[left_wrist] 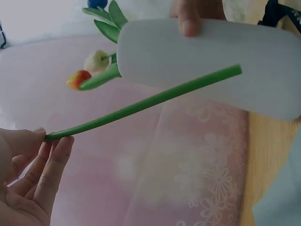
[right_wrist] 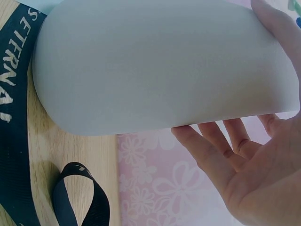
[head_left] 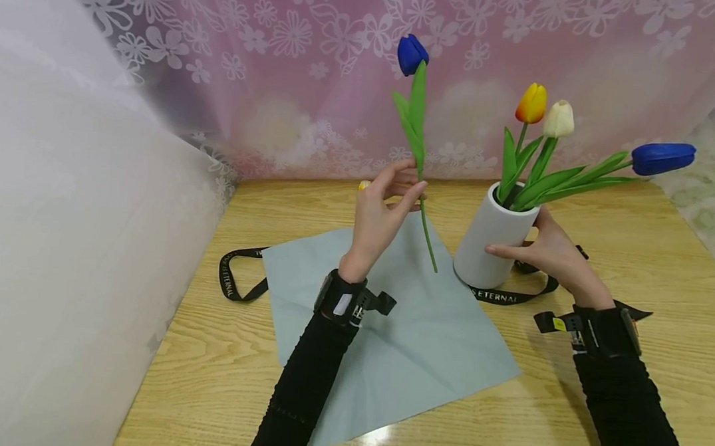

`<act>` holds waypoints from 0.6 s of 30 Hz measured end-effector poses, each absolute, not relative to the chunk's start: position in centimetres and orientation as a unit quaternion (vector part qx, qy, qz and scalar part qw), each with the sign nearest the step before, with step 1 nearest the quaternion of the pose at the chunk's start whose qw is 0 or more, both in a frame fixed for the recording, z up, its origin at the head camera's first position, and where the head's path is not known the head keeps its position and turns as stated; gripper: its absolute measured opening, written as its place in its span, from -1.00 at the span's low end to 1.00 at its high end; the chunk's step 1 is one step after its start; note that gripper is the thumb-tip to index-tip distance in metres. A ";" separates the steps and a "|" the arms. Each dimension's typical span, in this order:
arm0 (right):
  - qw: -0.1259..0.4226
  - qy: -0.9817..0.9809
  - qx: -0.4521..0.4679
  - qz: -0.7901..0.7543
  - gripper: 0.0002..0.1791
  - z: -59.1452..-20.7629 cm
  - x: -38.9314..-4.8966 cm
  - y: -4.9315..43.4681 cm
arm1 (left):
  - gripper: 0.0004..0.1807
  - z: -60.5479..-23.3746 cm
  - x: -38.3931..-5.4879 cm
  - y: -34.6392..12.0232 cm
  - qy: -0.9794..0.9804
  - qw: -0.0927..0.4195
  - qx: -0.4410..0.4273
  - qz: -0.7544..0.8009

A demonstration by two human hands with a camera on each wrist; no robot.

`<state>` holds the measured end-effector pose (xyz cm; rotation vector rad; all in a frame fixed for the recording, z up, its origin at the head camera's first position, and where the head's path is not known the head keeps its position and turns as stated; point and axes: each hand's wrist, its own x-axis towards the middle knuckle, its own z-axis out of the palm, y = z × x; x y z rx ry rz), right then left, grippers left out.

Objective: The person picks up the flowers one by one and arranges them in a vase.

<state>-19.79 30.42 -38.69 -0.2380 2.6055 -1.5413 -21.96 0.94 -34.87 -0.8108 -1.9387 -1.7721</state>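
My left hand [head_left: 377, 214] pinches the green stem of a blue tulip [head_left: 413, 54] between thumb and fingers, its bloom pointing up and the bare stem end hanging over the grey-blue wrapping paper [head_left: 424, 346]. In the left wrist view the stem [left_wrist: 155, 101] passes in front of the vase. With thumb and fingers around its side, my right hand [head_left: 556, 255] grips the white vase [head_left: 490, 239]. Standing in the vase are a yellow-orange tulip [head_left: 531, 103], a white tulip [head_left: 559, 119] and another blue tulip [head_left: 662, 159] that leans far right.
A black lettered ribbon [head_left: 229, 277] loops out left of the paper and reappears as a ribbon [head_left: 510, 297] beside the vase base. Behind the wooden table [head_left: 207, 376] hangs a pink floral curtain [head_left: 316, 81]. A small yellow-white thing [head_left: 364, 185] peeks out behind my left hand.
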 end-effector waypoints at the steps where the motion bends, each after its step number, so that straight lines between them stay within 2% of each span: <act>1: 0.051 0.857 -0.080 -0.507 0.23 -38.7 -19.8 30.4 | -0.62 -34.7 -21.8 1.0 -0.685 0.197 -0.291 -0.638; 18: 0.049 0.855 -0.083 -0.510 0.18 -38.6 -19.7 30.3 | -0.65 -33.4 -19.8 2.9 -0.597 0.232 -0.285 -0.713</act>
